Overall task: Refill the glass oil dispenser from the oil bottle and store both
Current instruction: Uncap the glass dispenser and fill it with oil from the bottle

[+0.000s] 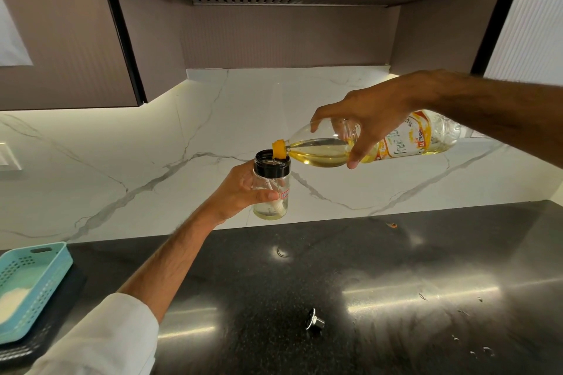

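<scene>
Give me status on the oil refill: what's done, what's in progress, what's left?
Done: the dispenser's stopper lies off on the countertop, and both containers are opened. In hand: the right hand tips the oil bottle so its mouth sits at the rim of the glass dispenser, which the left hand holds up. Only a shallow layer of oil shows at its bottom. Left: most of the filling, closing both, storing both.

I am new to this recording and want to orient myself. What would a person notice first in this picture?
First, the oil bottle, gripped by the right hand and tipped almost flat at centre, its yellow neck over the black rim of the glass dispenser. The left hand holds that dispenser in the air above the dark countertop. A small black cap lies on the counter nearer the camera, and a blue basket sits at the left edge.
</scene>
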